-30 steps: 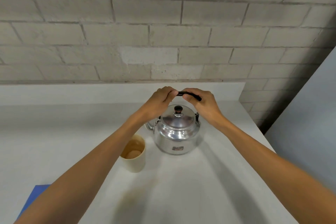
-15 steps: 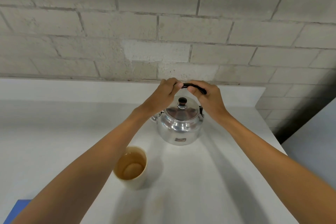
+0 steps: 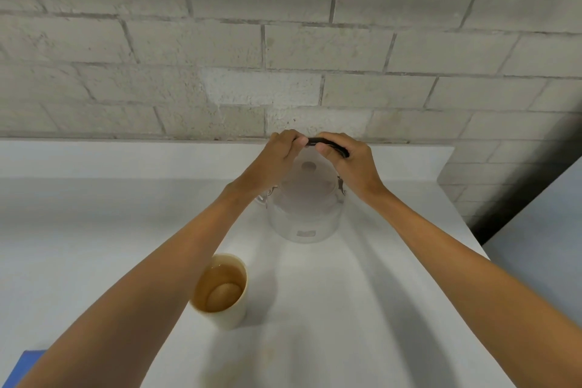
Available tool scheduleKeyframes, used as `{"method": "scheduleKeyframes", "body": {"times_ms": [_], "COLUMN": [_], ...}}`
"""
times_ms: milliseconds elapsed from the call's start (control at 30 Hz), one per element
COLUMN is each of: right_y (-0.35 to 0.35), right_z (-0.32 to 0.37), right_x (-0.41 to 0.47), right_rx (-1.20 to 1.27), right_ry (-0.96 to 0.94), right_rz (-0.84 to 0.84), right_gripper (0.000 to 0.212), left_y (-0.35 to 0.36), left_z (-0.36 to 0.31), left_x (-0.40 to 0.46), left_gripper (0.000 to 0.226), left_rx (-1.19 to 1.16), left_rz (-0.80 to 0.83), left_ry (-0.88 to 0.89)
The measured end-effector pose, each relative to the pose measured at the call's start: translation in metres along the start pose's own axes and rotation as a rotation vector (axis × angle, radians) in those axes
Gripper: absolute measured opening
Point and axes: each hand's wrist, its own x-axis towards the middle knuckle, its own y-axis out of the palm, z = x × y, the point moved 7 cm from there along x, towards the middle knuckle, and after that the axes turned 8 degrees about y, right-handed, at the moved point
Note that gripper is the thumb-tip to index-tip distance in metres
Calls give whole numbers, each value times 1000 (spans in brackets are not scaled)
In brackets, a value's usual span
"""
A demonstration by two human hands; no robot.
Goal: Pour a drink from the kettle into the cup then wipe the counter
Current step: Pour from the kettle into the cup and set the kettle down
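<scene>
Two hands on one kettle, head view, the only view on record; left hand (image 3: pixel 280 153) curled over the left part of the black handle (image 3: pixel 330 144), fingers folded down around it; right hand (image 3: pixel 349 156) wrapped round the right part of the same handle, thumb tucked under; both pressed closed on it, knuckles nearly meeting at the middle

Item: kettle (image 3: pixel 305 214), metal, body badly smeared in the frame, lid knob faint; it stands toward the back of the table (image 3: pixel 362 309), near the low upstand below the block wall (image 3: pixel 283 41); whether its base rests on the surface or hangs just above cannot be told; spout side turned left

Item: cup (image 3: pixel 222 290), cream, upright, nearer the person and to the left of the kettle, apart from it; tan liquid shows inside, so pouring looks done

Item: blue cloth (image 3: pixel 26 365), only a corner showing at the lower left edge, partly under the left forearm; likely the wiper

Item: faint brownish marks on the table in front of the cup, near the bottom edge; probably the patch to be wiped

Step in hand, by judgement: parking the kettle at the back; to do it well, keep it level so nothing leaves the spout, set the base flat, let the handle down gently, then free one hand for the cloth, passing wide of the cup
</scene>
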Motion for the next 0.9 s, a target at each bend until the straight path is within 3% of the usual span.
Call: {"method": "scheduleKeyframes", "body": {"times_ms": [133, 233, 333, 433, 633, 900], "right_y": [-4, -23, -43, -44, -12, 59], "right_z": [4, 13, 32, 53, 103, 124], "right_x": [-2, -9, -22, -45, -116, -206], "right_rx": [-97, -129, -134, -113, -61, -46], "right_ry": [51, 64, 56, 63, 39, 59], "right_rz": [112, 40, -82, -61, 31, 192], "right_gripper": [45, 55, 37, 20, 16, 8], "left_y": [-4, -16, -31, -45, -76, -101], "left_z": [0, -10, -26, -45, -97, -126], "left_x": [-3, -12, -25, -45, -110, -227], "left_gripper": [41, 44, 38, 29, 20, 17], "left_rx": [40, 24, 53, 22, 25, 19], "left_rz": [52, 24, -3, -41, -164, -202], "left_ry": [-57, -67, -69, -106, -108, -212]}}
